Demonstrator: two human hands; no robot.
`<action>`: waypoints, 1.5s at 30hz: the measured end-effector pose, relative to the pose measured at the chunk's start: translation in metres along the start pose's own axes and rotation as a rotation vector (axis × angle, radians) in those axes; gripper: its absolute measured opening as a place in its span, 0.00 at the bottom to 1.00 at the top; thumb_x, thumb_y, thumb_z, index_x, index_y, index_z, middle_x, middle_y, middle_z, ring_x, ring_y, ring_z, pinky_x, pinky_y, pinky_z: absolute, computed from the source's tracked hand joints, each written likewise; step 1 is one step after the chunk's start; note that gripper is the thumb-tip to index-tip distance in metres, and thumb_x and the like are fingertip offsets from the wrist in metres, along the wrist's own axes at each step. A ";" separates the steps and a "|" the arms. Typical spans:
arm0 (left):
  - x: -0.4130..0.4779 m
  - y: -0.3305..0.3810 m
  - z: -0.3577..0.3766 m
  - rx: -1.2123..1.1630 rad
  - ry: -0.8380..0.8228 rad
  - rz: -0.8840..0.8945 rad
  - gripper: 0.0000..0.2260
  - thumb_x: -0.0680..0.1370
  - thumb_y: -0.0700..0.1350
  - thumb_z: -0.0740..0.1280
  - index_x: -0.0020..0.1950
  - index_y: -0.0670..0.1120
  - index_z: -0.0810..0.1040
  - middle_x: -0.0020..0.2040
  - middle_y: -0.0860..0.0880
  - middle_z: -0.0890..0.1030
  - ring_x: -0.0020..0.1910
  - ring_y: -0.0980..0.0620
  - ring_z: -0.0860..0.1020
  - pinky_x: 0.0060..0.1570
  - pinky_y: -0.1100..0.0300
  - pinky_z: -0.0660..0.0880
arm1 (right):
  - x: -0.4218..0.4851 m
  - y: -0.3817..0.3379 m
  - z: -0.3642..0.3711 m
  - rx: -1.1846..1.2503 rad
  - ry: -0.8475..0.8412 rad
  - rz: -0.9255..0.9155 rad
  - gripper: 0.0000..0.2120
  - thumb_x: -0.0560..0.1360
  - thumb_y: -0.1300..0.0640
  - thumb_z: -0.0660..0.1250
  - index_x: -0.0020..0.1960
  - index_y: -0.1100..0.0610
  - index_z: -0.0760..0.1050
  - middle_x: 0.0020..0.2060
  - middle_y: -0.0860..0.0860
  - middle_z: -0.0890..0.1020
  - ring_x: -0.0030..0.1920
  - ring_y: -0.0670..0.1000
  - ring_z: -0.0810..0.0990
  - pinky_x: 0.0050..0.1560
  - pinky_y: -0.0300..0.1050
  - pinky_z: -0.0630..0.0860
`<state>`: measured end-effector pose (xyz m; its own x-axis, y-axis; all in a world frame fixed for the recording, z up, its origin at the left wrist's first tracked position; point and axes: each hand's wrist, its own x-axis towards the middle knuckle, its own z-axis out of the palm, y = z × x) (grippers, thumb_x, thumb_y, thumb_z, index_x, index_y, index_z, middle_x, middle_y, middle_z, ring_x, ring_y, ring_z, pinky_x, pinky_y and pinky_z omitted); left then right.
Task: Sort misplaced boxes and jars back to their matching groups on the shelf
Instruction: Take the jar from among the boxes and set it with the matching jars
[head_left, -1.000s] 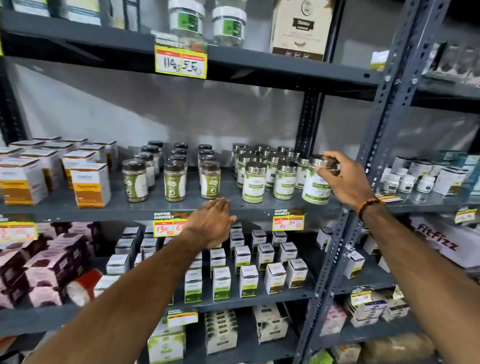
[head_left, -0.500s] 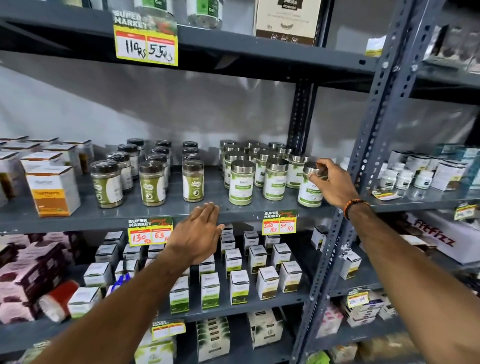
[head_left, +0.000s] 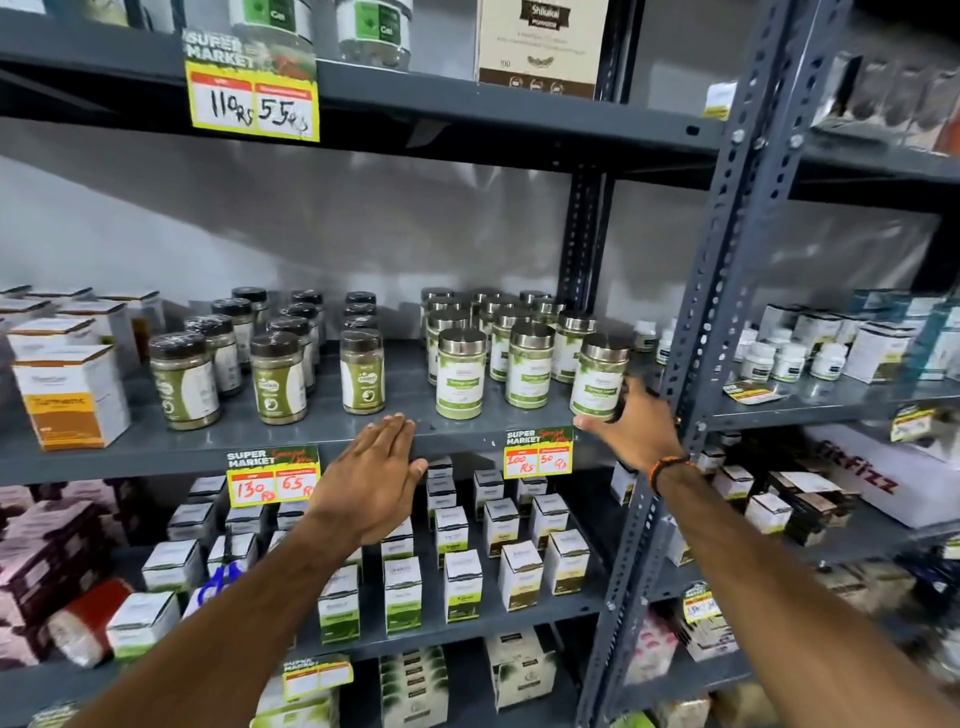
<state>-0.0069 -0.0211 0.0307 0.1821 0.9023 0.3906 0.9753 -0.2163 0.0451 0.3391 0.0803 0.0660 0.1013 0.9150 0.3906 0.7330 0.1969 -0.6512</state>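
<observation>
A silver-lidded jar with a white and green label (head_left: 597, 371) stands at the right end of the front row of matching silver-lidded jars (head_left: 460, 374) on the middle shelf (head_left: 322, 441). My right hand (head_left: 636, 431) wraps around the jar's lower part, thumb in front and fingers behind. My left hand (head_left: 374, 478) is flat and holds nothing, its fingertips at the shelf's front edge. Left of this group stand dark-lidded jars of green powder (head_left: 278, 382). Further left are white and orange boxes (head_left: 72, 395).
A grey perforated upright post (head_left: 722, 312) rises just right of my right hand. Small white boxes (head_left: 462, 582) fill the shelf below. Price tags (head_left: 537, 452) hang on the shelf edge. White bottles and boxes (head_left: 789, 358) sit on the neighbouring rack.
My right hand slid from the jar's lid down to its base, and the jar now stands in line with the front row. My left hand stayed at the shelf edge.
</observation>
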 end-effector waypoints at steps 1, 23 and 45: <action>0.000 0.000 0.000 0.000 0.000 -0.001 0.31 0.82 0.58 0.44 0.81 0.42 0.54 0.81 0.43 0.59 0.80 0.46 0.55 0.74 0.56 0.47 | 0.002 0.001 0.002 0.005 0.010 0.003 0.40 0.64 0.46 0.83 0.69 0.58 0.71 0.62 0.54 0.83 0.58 0.53 0.83 0.55 0.41 0.75; -0.001 -0.001 0.001 0.002 0.026 0.016 0.30 0.83 0.58 0.44 0.81 0.42 0.55 0.81 0.42 0.59 0.79 0.46 0.56 0.75 0.57 0.46 | 0.028 -0.005 0.018 0.105 0.078 0.129 0.26 0.67 0.53 0.82 0.61 0.57 0.80 0.57 0.54 0.85 0.57 0.55 0.83 0.51 0.41 0.73; -0.024 -0.011 -0.023 0.060 -0.001 0.070 0.29 0.83 0.57 0.45 0.81 0.44 0.54 0.81 0.43 0.58 0.79 0.45 0.56 0.78 0.49 0.53 | -0.032 -0.030 0.015 0.100 0.201 0.062 0.29 0.73 0.51 0.77 0.70 0.61 0.74 0.60 0.57 0.84 0.59 0.57 0.82 0.60 0.47 0.76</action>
<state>-0.0253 -0.0484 0.0421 0.2500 0.8864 0.3896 0.9660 -0.2559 -0.0377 0.3036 0.0508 0.0632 0.2837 0.8396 0.4632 0.6519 0.1854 -0.7353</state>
